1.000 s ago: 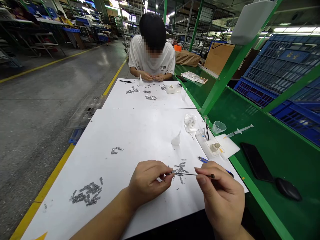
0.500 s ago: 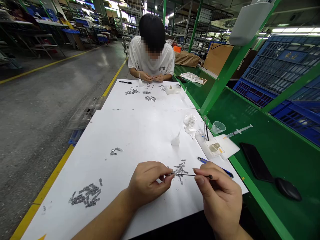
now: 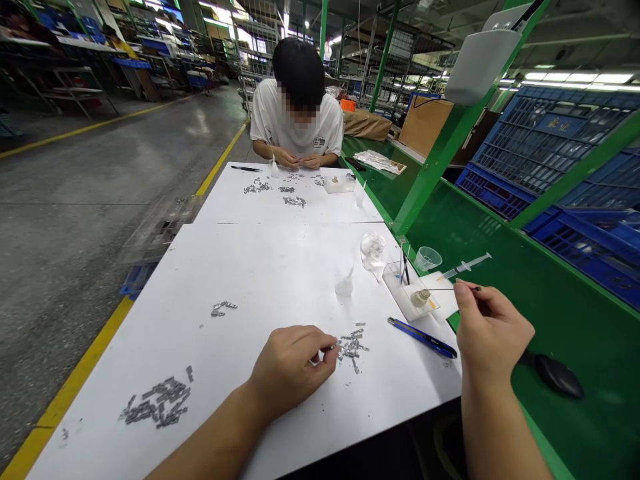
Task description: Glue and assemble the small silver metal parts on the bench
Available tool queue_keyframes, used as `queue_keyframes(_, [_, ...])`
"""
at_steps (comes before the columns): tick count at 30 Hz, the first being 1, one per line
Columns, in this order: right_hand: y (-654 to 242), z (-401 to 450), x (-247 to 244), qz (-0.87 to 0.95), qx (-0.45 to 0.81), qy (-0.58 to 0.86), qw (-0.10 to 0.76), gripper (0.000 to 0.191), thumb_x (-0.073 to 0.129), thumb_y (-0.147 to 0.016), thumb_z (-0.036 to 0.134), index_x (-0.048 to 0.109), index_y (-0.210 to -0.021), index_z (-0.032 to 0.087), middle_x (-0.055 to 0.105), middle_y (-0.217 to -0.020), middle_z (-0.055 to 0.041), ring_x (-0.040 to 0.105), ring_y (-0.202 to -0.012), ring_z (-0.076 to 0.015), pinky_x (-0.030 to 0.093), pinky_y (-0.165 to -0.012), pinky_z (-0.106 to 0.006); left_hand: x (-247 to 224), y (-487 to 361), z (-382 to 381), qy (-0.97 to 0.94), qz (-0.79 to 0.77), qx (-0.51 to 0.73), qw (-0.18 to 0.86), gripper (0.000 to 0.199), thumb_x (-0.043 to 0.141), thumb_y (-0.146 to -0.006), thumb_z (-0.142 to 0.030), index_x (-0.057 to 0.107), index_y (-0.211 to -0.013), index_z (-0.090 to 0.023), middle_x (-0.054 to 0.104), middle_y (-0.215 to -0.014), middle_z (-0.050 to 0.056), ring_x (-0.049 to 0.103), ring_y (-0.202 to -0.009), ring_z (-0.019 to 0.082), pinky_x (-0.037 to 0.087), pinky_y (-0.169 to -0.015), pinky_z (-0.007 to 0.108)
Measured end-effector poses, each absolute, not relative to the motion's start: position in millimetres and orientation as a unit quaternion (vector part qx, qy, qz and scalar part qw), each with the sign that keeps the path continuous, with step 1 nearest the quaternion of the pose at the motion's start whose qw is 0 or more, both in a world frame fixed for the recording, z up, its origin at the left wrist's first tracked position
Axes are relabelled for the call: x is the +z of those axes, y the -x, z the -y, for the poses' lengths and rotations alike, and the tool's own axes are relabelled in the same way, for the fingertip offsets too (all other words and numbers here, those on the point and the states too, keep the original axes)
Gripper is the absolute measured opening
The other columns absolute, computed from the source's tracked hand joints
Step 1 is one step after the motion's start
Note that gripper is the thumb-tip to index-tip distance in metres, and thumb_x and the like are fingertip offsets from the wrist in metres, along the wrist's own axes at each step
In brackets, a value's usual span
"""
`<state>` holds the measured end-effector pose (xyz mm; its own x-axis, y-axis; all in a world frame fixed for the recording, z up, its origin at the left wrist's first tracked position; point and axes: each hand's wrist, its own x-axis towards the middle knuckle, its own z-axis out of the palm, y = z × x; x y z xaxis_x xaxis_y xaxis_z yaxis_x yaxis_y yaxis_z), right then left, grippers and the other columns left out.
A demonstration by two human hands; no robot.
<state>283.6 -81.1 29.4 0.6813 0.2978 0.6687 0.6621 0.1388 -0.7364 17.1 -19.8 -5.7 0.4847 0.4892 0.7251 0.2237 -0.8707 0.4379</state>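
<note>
My right hand point(image 3: 493, 327) is closed in a pinch on a thin dark rod point(image 3: 443, 289) with a black knob at its near end. The rod points left, its far tip at the top of a small yellowish jar point(image 3: 421, 298) on a clear block; whether it touches cannot be made out. Over the white table, the thumb and fingertips of my left hand point(image 3: 295, 367) are pressed together; what they hold is hidden. Just beyond those fingertips lies a pile of small silvery metal parts point(image 3: 353, 348). A blue utility knife point(image 3: 423, 338) lies between the two hands.
A larger pile of metal parts point(image 3: 160, 400) and a smaller one point(image 3: 223, 308) lie to the left. Further back are a white dropper bottle point(image 3: 345, 285), crumpled tissue point(image 3: 373, 253), a clear cup point(image 3: 429, 259) and a syringe point(image 3: 467, 265). A co-worker point(image 3: 297, 120) sits opposite.
My right hand has drawn the rod away from my left fingertips and carried it right and forward to the small jar. My left hand keeps its pinch in nearly the same place.
</note>
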Motion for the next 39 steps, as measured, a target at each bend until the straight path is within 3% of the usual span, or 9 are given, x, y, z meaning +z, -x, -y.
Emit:
queue_keyframes(6, [-309, 74, 14, 0.379, -0.115, 0.687, 0.609, 0.021, 0.075, -0.075, 0.037, 0.073, -0.074, 0.016, 0.068, -0.072, -0.0049, 0.063, -0.066, -0.0187, 0.049, -0.063, -0.032, -15, -16, 14, -0.867, -0.275, 0.405, 0.092, 0.016, 0.057, -0.079, -0.009, 0.064, -0.067, -0.016, 0.06, -0.053, -0.004, 0.05, -0.044, 0.008, 0.04, -0.042, 0.02])
queue_keyframes(12, [-307, 75, 10, 0.357, -0.156, 0.663, 0.639, 0.024, 0.074, -0.075, 0.038, 0.07, -0.073, 0.015, 0.069, -0.074, -0.0072, 0.063, -0.068, -0.0204, 0.05, -0.063, -0.032, -15, -13, 11, -0.866, -0.309, 0.388, 0.061, 0.018, 0.055, -0.079, -0.009, 0.064, -0.065, -0.016, 0.062, -0.054, -0.004, 0.052, -0.046, 0.008, 0.04, -0.043, 0.02])
queue_keyframes(16, [-311, 73, 5, 0.439, -0.042, 0.767, 0.467, 0.026, 0.07, -0.075, 0.043, 0.074, -0.074, 0.017, 0.072, -0.076, -0.0063, 0.064, -0.069, -0.021, 0.047, -0.062, -0.031, -16, -13, 13, -0.87, -0.315, 0.377, 0.054, 0.018, 0.053, -0.078, -0.01, 0.064, -0.065, -0.016, 0.062, -0.054, -0.003, 0.053, -0.046, 0.009, 0.039, -0.044, 0.021])
queue_keyframes(18, [-309, 73, 5, 0.445, -0.031, 0.783, 0.433, 0.025, 0.069, -0.076, 0.042, 0.075, -0.075, 0.018, 0.072, -0.076, -0.0059, 0.063, -0.068, -0.0206, 0.045, -0.062, -0.031, -17, -13, 15, -0.873, -0.319, 0.366, 0.052, 0.019, 0.052, -0.078, -0.01, 0.064, -0.064, -0.016, 0.062, -0.054, -0.003, 0.053, -0.046, 0.01, 0.038, -0.044, 0.022])
queue_keyframes(22, [-281, 78, 18, 0.366, -0.162, 0.727, 0.558, 0.025, 0.07, -0.077, 0.041, 0.072, -0.075, 0.016, 0.066, -0.068, -0.0045, 0.058, -0.061, -0.0175, 0.043, -0.057, -0.03, -17, -14, 17, -0.882, -0.331, 0.333, 0.054, 0.021, 0.052, -0.078, -0.011, 0.064, -0.061, -0.016, 0.06, -0.051, -0.002, 0.053, -0.045, 0.011, 0.037, -0.044, 0.022])
queue_keyframes(25, [-237, 88, 31, 0.384, -0.096, 0.625, 0.673, 0.018, 0.073, -0.077, 0.033, 0.067, -0.071, 0.018, 0.062, -0.067, -0.0018, 0.059, -0.064, -0.0171, 0.047, -0.059, -0.03, -17, -14, 18, -0.882, -0.343, 0.318, 0.054, 0.022, 0.052, -0.077, -0.012, 0.064, -0.06, -0.016, 0.06, -0.05, -0.001, 0.053, -0.045, 0.012, 0.036, -0.044, 0.023])
queue_keyframes(28, [-192, 97, 35, 0.531, 0.02, 0.571, 0.625, 0.002, 0.07, -0.08, 0.02, 0.071, -0.078, 0.02, 0.06, -0.063, 0.0005, 0.054, -0.058, -0.0136, 0.044, -0.052, -0.027, -17, -15, 18, -0.878, -0.356, 0.315, 0.052, 0.021, 0.052, -0.077, -0.012, 0.065, -0.06, -0.017, 0.06, -0.05, 0.0, 0.053, -0.045, 0.013, 0.035, -0.044, 0.024])
queue_keyframes(33, [-159, 98, 24, 0.602, 0.078, 0.528, 0.594, 0.01, 0.066, -0.082, 0.013, 0.072, -0.087, 0.019, 0.047, -0.056, 0.0047, 0.045, -0.05, -0.0103, 0.039, -0.047, -0.025, -16, -15, 20, -0.877, -0.363, 0.311, 0.052, 0.017, 0.056, -0.074, -0.013, 0.066, -0.062, -0.017, 0.063, -0.053, 0.0, 0.056, -0.046, 0.014, 0.035, -0.044, 0.025])
queue_keyframes(39, [-156, 94, 18, 0.605, 0.084, 0.532, 0.586, 0.01, 0.066, -0.083, 0.014, 0.072, -0.088, 0.02, 0.047, -0.056, 0.0045, 0.046, -0.051, -0.0105, 0.039, -0.047, -0.024, -14, -15, 21, -0.882, -0.356, 0.305, 0.051, 0.016, 0.055, -0.072, -0.012, 0.065, -0.06, -0.017, 0.063, -0.052, 0.0, 0.055, -0.045, 0.015, 0.033, -0.043, 0.026])
